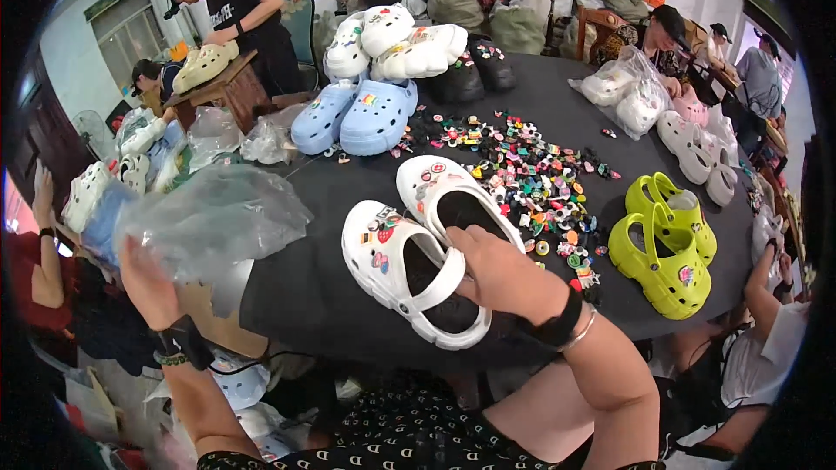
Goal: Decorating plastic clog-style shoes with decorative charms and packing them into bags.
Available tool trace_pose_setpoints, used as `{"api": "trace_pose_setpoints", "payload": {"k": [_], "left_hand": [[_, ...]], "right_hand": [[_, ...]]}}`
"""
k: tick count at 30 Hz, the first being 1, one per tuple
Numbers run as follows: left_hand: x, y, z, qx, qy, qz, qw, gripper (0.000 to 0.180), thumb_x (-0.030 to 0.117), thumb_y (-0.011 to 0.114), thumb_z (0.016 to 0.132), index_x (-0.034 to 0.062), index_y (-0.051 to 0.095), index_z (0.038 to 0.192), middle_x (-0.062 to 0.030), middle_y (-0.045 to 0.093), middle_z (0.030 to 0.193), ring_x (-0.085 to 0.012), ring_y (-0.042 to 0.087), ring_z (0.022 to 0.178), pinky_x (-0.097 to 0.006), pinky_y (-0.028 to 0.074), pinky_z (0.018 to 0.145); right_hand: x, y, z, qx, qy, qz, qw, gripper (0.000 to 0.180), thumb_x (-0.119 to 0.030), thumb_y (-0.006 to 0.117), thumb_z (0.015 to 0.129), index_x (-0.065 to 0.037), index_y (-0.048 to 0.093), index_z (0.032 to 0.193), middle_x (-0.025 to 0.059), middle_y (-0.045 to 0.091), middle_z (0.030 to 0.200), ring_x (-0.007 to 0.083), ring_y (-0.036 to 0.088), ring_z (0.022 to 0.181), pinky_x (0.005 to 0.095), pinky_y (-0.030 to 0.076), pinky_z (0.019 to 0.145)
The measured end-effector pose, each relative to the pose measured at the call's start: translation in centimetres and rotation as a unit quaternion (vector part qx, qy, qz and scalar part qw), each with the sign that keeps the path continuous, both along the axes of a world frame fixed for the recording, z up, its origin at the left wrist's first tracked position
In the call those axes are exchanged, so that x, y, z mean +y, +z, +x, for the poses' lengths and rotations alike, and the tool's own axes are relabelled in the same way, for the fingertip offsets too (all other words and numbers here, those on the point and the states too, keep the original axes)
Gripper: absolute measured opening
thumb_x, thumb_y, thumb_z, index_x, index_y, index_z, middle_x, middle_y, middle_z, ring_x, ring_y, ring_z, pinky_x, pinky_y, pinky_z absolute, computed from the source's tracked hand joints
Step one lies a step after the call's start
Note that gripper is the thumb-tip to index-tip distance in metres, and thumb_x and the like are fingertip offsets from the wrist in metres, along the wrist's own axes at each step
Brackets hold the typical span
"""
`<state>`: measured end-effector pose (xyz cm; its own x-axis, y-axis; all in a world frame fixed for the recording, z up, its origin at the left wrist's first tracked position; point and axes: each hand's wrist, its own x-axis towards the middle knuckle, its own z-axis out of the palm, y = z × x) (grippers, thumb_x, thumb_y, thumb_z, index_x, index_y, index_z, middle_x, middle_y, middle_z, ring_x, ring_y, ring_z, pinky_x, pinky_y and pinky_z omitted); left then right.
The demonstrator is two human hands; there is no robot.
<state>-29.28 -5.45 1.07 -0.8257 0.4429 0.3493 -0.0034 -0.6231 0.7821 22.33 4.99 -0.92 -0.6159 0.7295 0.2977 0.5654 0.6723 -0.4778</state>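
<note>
A small workshop for decorating clogs — beyond the right hand [501,270] a black table [322,296] holds heaped charms [522,178], blue clogs [357,113] and green clogs [666,244], with bagged pairs [623,91] and seated workers [235,13] around it.

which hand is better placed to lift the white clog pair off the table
Right. The right hand already grips the white clogs at their heels on the black table. The left hand is off to the side, holding a clear plastic bag.
</note>
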Motion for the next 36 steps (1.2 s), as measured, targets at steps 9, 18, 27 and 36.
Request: {"api": "trace_pose_setpoints", "payload": {"k": [9,18,27,36], "left_hand": [[-3.6,4.2,15.9,0.107,-0.189,0.151,0.964,0.032,0.018,0.054,0.096,-0.0043,0.056,0.119,-0.0128,0.061,0.119,-0.023,0.062,0.103,-0.036,0.051,0.091],[-2.2,1.9,17.0,0.191,-0.231,0.158,0.941,0.034,0.016,0.056,0.094,-0.0064,0.056,0.119,-0.0151,0.061,0.12,-0.0254,0.062,0.105,-0.038,0.053,0.091],[1.7,-1.7,26.1,0.197,-0.315,0.106,0.922,0.037,0.016,0.058,0.093,-0.0071,0.055,0.121,-0.0161,0.061,0.12,-0.0265,0.062,0.106,-0.039,0.054,0.09],[-0.3,-1.4,31.4,0.061,-0.641,-0.039,0.764,0.077,0.06,0.046,0.095,-0.0061,0.048,0.135,-0.0189,0.046,0.143,-0.0301,0.041,0.135,-0.049,0.033,0.111]], "right_hand": [[-2.3,9.5,2.3,0.177,-0.056,0.104,0.977,0.051,0.003,0.074,0.072,-0.005,0.06,0.12,0.0062,0.064,0.11,0.0085,0.055,0.063,0.0241,0.041,0.05],[-7.2,6.6,-1.8,0.266,0.196,-0.138,0.934,0.111,-0.013,0.088,0.066,-0.005,0.014,0.149,0.0191,0.039,0.146,0.0217,0.062,0.088,0.0324,0.051,0.064],[-7.4,6.4,-0.9,0.375,0.305,-0.071,0.872,0.026,0.002,0.067,0.082,-0.004,0.067,0.108,0.0111,0.066,0.092,0.0229,0.064,0.071,0.0348,0.049,0.063],[-3.6,4.5,-0.4,0.167,0.099,0.255,0.947,0.038,-0.007,0.064,0.083,-0.001,0.058,0.12,0.0137,0.056,0.101,0.0287,0.057,0.091,0.0365,0.047,0.078]]}}
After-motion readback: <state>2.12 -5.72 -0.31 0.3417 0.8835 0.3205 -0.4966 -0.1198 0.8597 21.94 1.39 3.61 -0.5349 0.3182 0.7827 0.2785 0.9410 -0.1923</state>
